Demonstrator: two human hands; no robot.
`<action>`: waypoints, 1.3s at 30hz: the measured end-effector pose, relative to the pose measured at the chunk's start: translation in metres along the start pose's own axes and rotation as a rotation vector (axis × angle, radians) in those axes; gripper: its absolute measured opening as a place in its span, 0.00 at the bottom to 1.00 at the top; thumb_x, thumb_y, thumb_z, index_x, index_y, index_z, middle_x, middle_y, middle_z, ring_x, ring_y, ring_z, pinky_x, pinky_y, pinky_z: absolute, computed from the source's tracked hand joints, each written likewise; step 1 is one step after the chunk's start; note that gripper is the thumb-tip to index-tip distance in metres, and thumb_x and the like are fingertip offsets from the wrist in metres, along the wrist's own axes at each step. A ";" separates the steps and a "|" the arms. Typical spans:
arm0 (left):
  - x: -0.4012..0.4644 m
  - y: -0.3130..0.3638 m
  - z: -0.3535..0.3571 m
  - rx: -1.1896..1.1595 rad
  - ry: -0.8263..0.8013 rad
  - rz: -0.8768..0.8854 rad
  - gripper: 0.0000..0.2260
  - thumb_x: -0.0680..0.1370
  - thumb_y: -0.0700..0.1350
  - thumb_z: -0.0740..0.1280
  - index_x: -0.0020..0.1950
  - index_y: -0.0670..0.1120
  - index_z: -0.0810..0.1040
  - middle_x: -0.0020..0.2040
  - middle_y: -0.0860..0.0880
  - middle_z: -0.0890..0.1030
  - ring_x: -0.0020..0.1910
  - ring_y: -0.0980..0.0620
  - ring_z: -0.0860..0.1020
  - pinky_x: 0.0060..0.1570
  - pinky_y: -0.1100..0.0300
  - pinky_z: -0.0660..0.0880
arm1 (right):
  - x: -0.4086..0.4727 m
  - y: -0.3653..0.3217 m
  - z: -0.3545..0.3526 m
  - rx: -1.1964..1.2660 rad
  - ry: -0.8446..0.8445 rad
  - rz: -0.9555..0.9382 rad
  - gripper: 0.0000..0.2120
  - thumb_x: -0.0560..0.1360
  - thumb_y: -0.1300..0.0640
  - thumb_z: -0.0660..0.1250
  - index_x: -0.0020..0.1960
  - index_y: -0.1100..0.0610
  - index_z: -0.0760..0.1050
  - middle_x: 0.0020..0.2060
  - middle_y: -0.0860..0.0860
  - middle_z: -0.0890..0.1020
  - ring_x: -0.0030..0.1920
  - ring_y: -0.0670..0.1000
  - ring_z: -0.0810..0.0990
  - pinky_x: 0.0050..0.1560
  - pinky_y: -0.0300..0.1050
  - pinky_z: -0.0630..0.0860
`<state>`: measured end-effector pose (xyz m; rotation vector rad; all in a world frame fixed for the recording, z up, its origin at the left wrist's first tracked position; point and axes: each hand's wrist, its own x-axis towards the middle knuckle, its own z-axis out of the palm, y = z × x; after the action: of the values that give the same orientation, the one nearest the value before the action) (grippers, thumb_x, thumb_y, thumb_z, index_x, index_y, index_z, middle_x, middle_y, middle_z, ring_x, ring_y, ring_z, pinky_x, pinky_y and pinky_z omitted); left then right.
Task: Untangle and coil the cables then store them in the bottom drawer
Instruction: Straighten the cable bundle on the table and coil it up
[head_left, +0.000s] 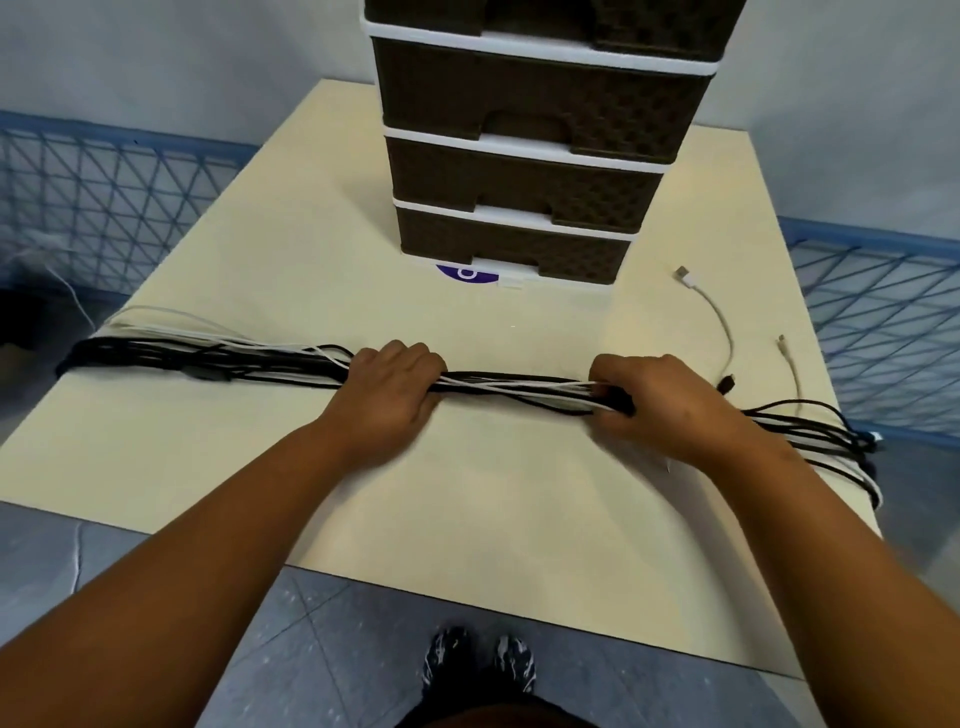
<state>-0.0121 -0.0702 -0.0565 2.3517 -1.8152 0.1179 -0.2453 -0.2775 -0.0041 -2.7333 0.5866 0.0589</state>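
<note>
Both hands sit on the long bundle of thin black and white cables (514, 389), which is stretched straight across the smooth cream tabletop (311, 249). My left hand (392, 395) lies over it palm down, fingers curled round the strands. My right hand (652, 400) pinches the bundle from its other side, fingertips closed on black and white strands together. Between the two hands the cables run taut and nearly parallel; beyond the left hand they fan out toward the table's left edge, and past the right hand they droop over the right edge. One white cable with a metal USB plug (714, 317) curves loose near the right hand. Behind stands the brown woven-texture plastic drawer tower with white frames (524, 171); its bottom drawer (511, 249) is closed.
</note>
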 end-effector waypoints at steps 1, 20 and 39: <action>0.000 0.001 0.000 0.005 0.002 -0.005 0.14 0.77 0.51 0.54 0.51 0.45 0.75 0.45 0.47 0.76 0.43 0.43 0.73 0.42 0.53 0.63 | -0.004 0.004 -0.002 0.026 0.005 0.023 0.10 0.71 0.52 0.70 0.42 0.50 0.68 0.32 0.47 0.75 0.35 0.53 0.74 0.33 0.44 0.67; 0.001 -0.001 0.005 -0.014 0.024 -0.005 0.14 0.76 0.51 0.54 0.51 0.45 0.74 0.45 0.49 0.76 0.44 0.44 0.72 0.43 0.53 0.62 | -0.017 -0.034 -0.018 -0.047 0.085 0.097 0.28 0.72 0.40 0.68 0.69 0.46 0.67 0.66 0.48 0.70 0.66 0.52 0.66 0.64 0.51 0.67; 0.001 -0.043 -0.020 0.120 0.017 0.254 0.13 0.64 0.47 0.76 0.39 0.43 0.75 0.26 0.47 0.74 0.21 0.45 0.71 0.28 0.61 0.56 | 0.047 -0.121 0.080 -0.205 0.374 0.252 0.11 0.72 0.49 0.67 0.44 0.55 0.68 0.26 0.53 0.75 0.28 0.61 0.74 0.28 0.47 0.67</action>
<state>0.0302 -0.0566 -0.0401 2.1744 -2.1473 0.2850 -0.1505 -0.1655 -0.0458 -2.8678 1.0802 -0.3579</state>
